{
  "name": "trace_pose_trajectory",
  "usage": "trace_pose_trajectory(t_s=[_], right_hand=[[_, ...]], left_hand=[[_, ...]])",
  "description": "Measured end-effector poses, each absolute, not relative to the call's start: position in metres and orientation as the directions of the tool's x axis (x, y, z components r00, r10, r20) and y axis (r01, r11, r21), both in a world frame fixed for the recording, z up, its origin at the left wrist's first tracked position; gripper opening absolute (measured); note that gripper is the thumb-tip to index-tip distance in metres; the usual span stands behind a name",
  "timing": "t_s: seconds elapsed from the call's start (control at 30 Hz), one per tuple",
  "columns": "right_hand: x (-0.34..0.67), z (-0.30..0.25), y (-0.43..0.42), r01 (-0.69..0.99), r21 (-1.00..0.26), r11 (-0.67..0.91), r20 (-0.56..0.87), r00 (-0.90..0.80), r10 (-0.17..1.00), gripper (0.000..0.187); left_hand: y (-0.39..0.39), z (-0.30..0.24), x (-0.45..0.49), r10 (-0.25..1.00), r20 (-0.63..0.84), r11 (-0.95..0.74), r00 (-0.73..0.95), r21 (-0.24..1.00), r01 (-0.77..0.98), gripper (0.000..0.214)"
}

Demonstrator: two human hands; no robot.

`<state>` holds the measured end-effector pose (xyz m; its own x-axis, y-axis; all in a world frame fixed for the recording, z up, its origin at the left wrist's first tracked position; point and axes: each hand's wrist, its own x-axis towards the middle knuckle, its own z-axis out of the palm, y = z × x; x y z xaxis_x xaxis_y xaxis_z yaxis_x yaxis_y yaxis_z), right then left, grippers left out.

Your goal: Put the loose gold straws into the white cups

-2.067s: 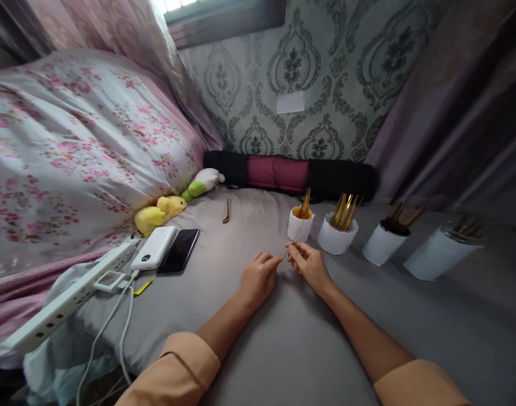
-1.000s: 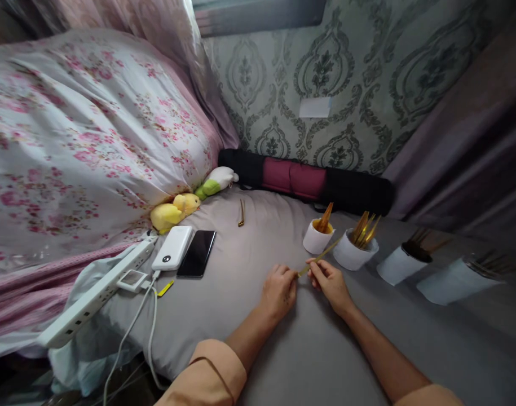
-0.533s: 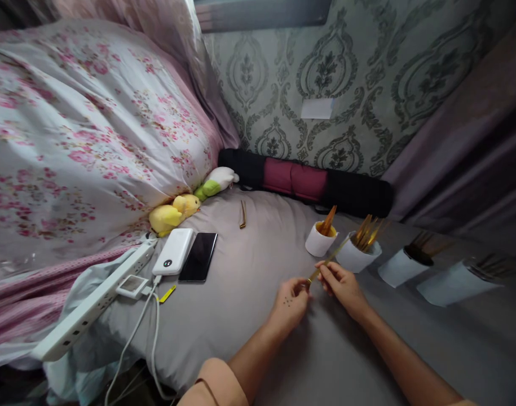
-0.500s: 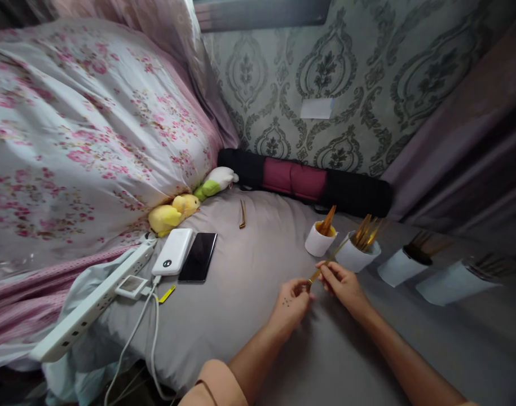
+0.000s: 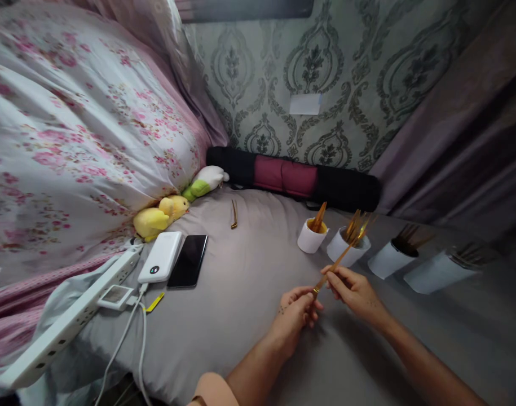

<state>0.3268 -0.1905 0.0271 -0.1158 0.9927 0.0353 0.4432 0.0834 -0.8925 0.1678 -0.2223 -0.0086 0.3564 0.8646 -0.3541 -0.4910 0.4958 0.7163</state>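
Gold tool (image 5: 337, 262) is pinched by the right hand (image 5: 356, 292) and left hand (image 5: 292, 313), the latter turned thumb-up since earlier.

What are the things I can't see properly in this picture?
All in the head view:
Thin golden tool: its lower end is hidden by the left hand.
Dark sticks: their bottoms are hidden inside the rightmost white container.
Power bank: what its round display shows is too small to read.
Peach sleeve: cut off by the bottom edge.
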Motion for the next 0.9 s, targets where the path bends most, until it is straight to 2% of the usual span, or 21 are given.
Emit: trace_pose_trajectory(t_s=[0.47,0.9], right_hand=[[0.325,0.023,-0.188,0.432,-0.9,0.055,-0.002,-0.131,0.991,0.034],[0.334,0.046,-0.173,0.322,-0.943,0.082,0.082,-0.012,0.997,0.037]], left_hand=[[-0.221,-0.018,0.164,0.851,-0.304,0.502,0.428,0.712,-0.492,0.044],[-0.221,-0.016,0.164,0.843,-0.344,0.526,0.414,0.687,-0.501,0.049]])
